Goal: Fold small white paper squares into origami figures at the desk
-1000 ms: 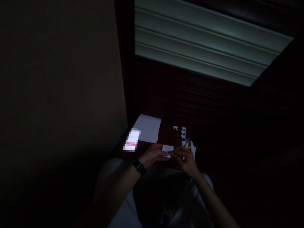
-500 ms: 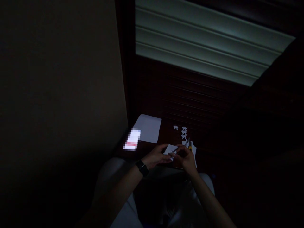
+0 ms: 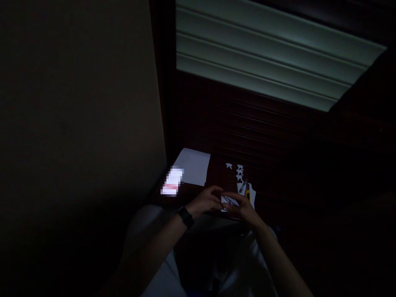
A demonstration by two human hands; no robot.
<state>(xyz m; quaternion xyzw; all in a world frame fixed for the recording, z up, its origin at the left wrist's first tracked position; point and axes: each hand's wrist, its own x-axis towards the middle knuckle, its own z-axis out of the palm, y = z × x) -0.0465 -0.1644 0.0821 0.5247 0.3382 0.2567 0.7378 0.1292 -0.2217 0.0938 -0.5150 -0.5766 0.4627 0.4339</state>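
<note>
A small folded white paper (image 3: 229, 201) is between my two hands near the table's front edge. My right hand (image 3: 243, 205) is closed on it, thumb below and fingers above. At the paper's left side, my left hand (image 3: 208, 201) has its fingers curved, with their tips close to the paper; in the dark I cannot make out whether they grip it. Just right of the hands, a yellow cutter (image 3: 248, 193) and a pen-like tool (image 3: 243, 186) lie on white paper pieces (image 3: 252, 196). Several small cut paper shapes (image 3: 239, 172) sit behind them.
A white sheet (image 3: 194, 165) lies at the back left of the dark table (image 3: 218, 173). A bright phone (image 3: 172, 181) overlaps its left corner. A wall rises at the left, and a slatted panel with a lit part stands behind.
The small paper has shifted right and turned between the hands. My right hand has moved slightly right and now covers the paper's upper edge; my left fingers have drawn back from its face.
</note>
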